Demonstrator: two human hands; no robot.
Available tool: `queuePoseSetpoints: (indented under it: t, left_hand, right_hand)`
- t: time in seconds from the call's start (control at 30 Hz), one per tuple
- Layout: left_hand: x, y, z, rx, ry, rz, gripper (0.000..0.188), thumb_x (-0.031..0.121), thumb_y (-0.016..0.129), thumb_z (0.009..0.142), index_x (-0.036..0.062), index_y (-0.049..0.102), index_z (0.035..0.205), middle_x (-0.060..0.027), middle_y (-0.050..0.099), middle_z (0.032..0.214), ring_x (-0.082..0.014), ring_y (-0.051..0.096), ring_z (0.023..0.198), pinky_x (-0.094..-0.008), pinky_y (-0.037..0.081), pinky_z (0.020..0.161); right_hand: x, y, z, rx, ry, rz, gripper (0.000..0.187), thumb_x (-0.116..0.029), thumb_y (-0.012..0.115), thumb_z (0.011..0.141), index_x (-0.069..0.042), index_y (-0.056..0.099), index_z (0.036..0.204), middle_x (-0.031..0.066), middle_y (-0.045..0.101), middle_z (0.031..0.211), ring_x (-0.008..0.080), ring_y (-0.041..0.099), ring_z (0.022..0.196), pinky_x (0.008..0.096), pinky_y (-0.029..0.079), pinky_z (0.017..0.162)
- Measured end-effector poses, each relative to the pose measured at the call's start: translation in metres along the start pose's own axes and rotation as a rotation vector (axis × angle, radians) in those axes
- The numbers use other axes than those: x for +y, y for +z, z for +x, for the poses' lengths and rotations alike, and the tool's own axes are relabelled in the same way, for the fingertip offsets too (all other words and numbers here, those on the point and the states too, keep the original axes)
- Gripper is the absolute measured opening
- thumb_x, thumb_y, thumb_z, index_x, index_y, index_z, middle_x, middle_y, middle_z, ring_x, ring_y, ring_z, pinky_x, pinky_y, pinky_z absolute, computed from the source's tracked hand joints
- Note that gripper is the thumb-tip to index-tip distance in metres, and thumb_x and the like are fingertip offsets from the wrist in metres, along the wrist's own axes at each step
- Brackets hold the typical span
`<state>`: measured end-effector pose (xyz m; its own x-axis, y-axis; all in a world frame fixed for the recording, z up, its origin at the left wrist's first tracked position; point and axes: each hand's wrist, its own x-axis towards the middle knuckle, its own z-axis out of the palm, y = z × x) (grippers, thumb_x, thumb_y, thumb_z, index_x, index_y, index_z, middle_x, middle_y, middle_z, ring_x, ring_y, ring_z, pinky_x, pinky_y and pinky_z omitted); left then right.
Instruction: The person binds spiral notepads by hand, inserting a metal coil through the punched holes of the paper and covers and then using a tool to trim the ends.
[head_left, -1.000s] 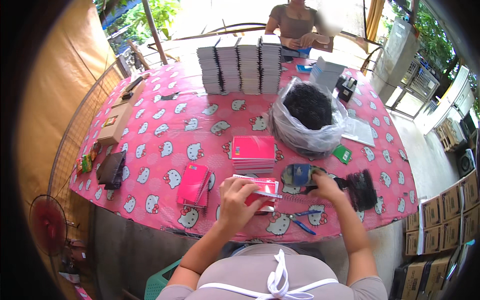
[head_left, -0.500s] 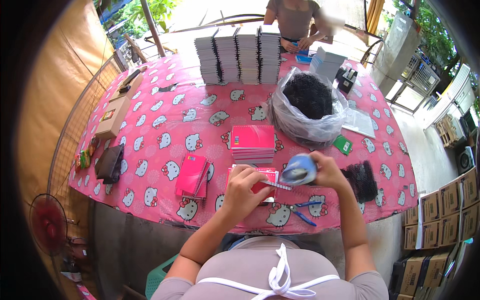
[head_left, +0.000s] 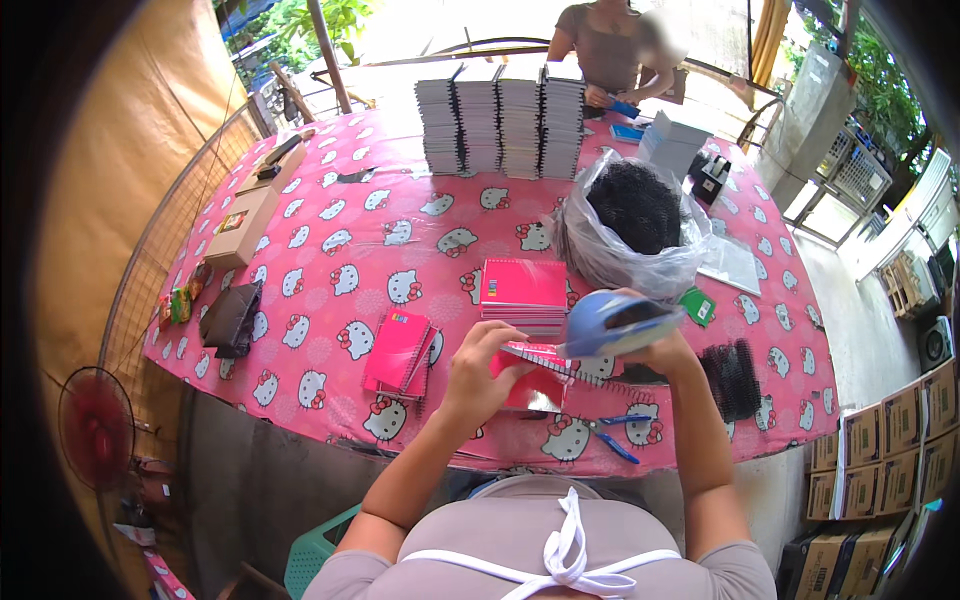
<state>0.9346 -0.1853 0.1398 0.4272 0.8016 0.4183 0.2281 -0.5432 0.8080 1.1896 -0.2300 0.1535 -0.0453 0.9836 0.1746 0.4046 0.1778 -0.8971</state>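
My left hand (head_left: 478,375) is closed on a pink notebook (head_left: 532,388), tilted so that its punched edge faces up and right. A thin dark spiral coil (head_left: 615,386) runs along that edge and sticks out past its right end. My right hand (head_left: 668,352) grips a rounded blue hand-held tool (head_left: 618,322), smeared by motion, above the coil. Blue-handled pliers (head_left: 618,438) lie spread on the table just below. Behind the notebook stands a stack of pink notebooks (head_left: 523,288), and a smaller fanned pile of pink notebooks (head_left: 398,350) lies to the left.
A plastic bag of black coils (head_left: 632,215) stands behind my right hand; loose black coils (head_left: 732,380) lie right of it. Tall stacks of bound books (head_left: 500,120) stand at the back. Across the table a person (head_left: 600,50) handles something blue. Cardboard boxes (head_left: 240,228) line the left edge.
The blue tool has risen and turned over in my right hand. The notebook in my left hand has tilted, and more of the coil shows beyond its edge.
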Motion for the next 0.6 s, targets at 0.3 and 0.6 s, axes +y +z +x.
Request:
queuePoseSetpoints:
  t: [0.3,0.6]
  left_hand:
    - [-0.048,0.002,-0.019,0.048,-0.233,-0.599,0.039,-0.012,0.064,0.078,0.0005,0.062,0.114,-0.0092,0.067,0.102,-0.0134,0.063,0.093,-0.0256,0.053,0.083]
    - [-0.033,0.011,0.001,-0.053,0.057,-0.583,0.024,-0.012,0.066,0.075,0.0006,0.064,0.094,-0.0121,0.066,0.103,-0.0196,0.064,0.095,-0.0305,0.052,0.086]
  right_hand:
    - [-0.007,0.013,0.021,0.035,0.157,-0.584,0.050,-0.003,0.064,0.063,-0.007,0.054,0.112,0.0169,0.064,0.090,0.0367,0.062,0.089,0.0419,0.050,0.074]
    - [0.145,0.019,-0.082,0.270,0.229,-0.913,0.054,-0.001,0.058,0.068,-0.004,0.045,0.121,0.0192,0.049,0.123,0.0405,0.045,0.117,0.0453,0.043,0.089]
